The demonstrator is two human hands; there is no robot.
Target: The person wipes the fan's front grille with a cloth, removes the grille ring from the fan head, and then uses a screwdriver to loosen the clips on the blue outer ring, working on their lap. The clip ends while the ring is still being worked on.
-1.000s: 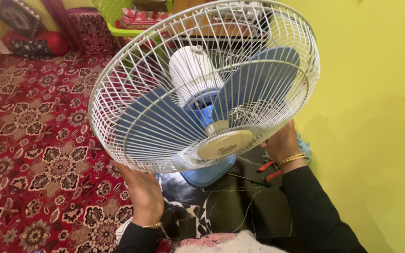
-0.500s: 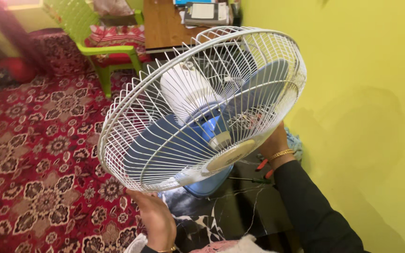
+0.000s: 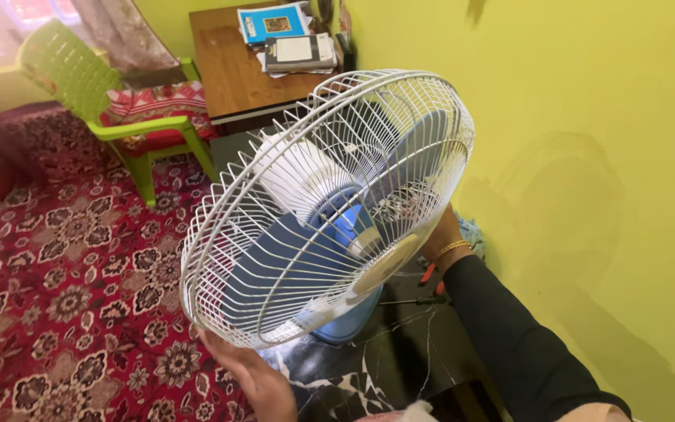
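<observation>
Yellow-green walls are closing in the right side of the room, and a red floral carpet (image 3: 64, 312) is covering the floor, with a green plastic chair (image 3: 111, 117) and a wooden counter (image 3: 236, 70) carrying books standing at the far end. Up in front of the camera, a table fan (image 3: 330, 211) is being held tilted, its white wire cage (image 3: 275, 258) facing down and to the left, blue blades (image 3: 275, 258) and a white motor housing (image 3: 298, 176) showing through the wires. The left hand (image 3: 255, 379) is being pressed, fingers spread, under the lower rim of the cage; the right hand (image 3: 441, 238) is being curled around the rim on the far right, though its fingers are partly hidden behind the wires. The fan is thus being carried between both grips, with its bulk above and between them. It is judged to be moderately heavy toward the motor, so unbalanced; the cage wires are thin and likely to flex, so the stiff outer rim is being judged the safest place for a hold. Below, a red-handled tool (image 3: 431, 273) and a screwdriver (image 3: 419, 299) are lying on dark marbled floor.
</observation>
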